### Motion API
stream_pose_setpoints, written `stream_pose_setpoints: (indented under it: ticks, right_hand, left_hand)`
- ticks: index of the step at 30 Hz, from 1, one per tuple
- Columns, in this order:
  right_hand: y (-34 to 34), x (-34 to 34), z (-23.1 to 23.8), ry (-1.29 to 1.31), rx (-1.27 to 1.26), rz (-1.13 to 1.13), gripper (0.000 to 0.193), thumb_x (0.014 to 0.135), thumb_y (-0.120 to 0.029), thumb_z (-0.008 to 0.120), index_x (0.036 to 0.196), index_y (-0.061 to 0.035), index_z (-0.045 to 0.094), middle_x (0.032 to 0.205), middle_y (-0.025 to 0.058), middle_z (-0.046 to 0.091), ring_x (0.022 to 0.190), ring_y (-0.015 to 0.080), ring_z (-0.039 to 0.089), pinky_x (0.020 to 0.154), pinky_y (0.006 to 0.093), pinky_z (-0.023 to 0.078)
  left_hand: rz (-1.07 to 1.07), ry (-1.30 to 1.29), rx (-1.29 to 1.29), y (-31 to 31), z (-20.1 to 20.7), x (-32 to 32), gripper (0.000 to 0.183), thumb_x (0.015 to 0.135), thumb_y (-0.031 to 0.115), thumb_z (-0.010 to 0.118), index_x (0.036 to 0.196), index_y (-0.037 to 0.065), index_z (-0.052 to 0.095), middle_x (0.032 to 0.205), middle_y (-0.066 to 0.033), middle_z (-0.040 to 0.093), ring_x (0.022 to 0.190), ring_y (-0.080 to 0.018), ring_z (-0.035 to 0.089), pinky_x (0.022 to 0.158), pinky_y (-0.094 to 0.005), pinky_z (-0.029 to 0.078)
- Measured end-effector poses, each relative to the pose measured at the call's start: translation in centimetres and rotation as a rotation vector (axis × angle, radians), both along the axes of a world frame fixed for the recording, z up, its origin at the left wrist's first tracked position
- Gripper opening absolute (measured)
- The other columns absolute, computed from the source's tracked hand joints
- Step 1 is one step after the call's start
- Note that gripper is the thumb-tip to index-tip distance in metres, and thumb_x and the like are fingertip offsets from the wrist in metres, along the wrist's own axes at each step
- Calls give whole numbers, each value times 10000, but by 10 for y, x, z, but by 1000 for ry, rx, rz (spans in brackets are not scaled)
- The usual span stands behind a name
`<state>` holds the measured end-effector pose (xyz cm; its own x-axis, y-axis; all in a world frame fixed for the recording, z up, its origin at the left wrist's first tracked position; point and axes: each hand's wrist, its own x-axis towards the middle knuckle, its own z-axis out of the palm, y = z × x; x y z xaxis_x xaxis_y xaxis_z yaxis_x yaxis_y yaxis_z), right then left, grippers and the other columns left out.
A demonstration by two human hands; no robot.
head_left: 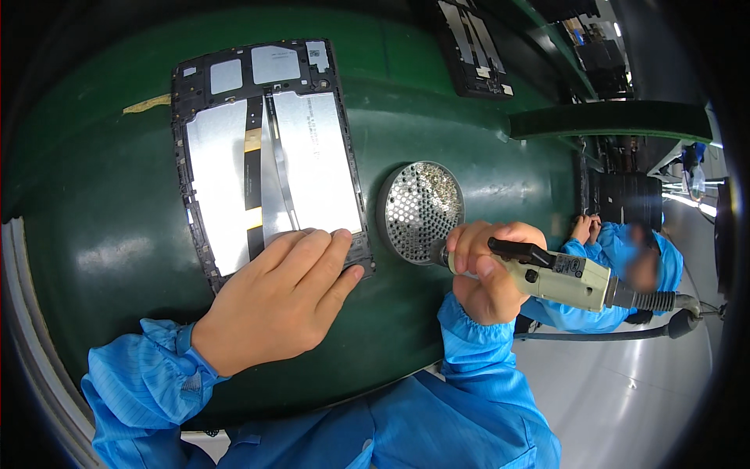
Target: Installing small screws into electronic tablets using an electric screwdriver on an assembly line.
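Note:
A tablet chassis (312, 148) with a black frame and silver battery panels lies on the green work surface. My left hand (277, 301) rests flat across its near end, fingers stretched out and close together, hiding part of that edge. My right hand (492, 270) is wrapped round a pale electric screwdriver (558, 277) with a black lever. The tool's front end points left, at the near right rim of a round metal dish (414, 234) full of holes. Small screws (439, 187) are gathered toward the dish's far right side. The bit's tip cannot be made out.
Another tablet chassis (473, 51) lies at the far right. A yellowish strip (148, 103) sits left of the near chassis. A dark green rail (609, 121) stands at right. The screwdriver's cable (664, 302) runs off right, where a person in blue (617, 258) is at work.

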<state>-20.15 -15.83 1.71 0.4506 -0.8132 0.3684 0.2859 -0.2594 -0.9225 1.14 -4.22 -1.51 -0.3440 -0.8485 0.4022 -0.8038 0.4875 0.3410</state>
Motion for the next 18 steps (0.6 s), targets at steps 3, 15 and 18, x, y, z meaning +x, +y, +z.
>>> stream_pose_setpoints:
  ticks: [3,15,18]
  right_hand:
    - [0,1,1,-12,-6,4,352,776,28,616,1087,-51,471,703,123,548,600,213,547,661,399,481]
    - [20,13,37,-59,-81,36,346,771,-24,603,1094,-42,480,660,101,536,580,209,534,616,392,467]
    - [32,33,37,-45,-75,142,339,758,41,606,1070,-23,487,656,114,550,567,217,545,601,410,475]
  left_hand:
    - [1,2,-3,1,0,0,298,781,82,646,1075,39,664,1195,-213,550,1067,-325,542,849,-387,491]
    - [-66,81,-37,8,-1,17,222,764,57,666,974,-14,678,1096,-215,604,1063,-352,567,929,-437,468]
    - [-60,111,-78,10,-5,17,201,752,53,679,939,-20,684,1071,-213,617,1061,-350,575,931,-441,469]
